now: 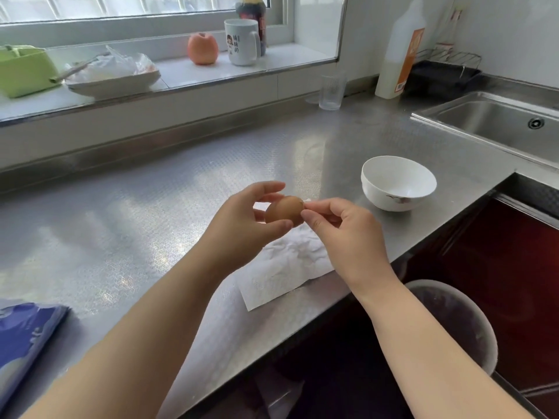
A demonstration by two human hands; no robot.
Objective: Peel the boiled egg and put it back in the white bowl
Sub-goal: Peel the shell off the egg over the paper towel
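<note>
Egg: the boiled egg (284, 209) is held in the air between both hands, above the near part of the steel counter (151, 213), over a crumpled paper towel (281, 267). Its shell is brown and almost whole; a small white patch shows at its right tip.
Long axis: it lies roughly level, running left to right across my view, blunt side toward the left hand, opened tip toward the right.
Left hand: the left hand (242, 216) cradles the egg, thumb under the near side, fingers curled over the far side.
Right hand: the right hand (341, 225) meets the egg's right end, thumb and forefinger closed narrowly at the broken tip. I judge they pinch a bit of shell there, though the flake itself is too small to make out.
What the next move turns on: the opening faces the right fingers, so peeling likely goes from that end leftward while the left hand turns the egg.
Bowl: the white bowl (397, 182) stands empty on the counter, to the right and a little beyond the hands, nearer the right hand.
Room: a sink (499, 122) at far right, a clear glass (332, 92) by the wall, and a mug (242, 42) on the window sill.
</note>
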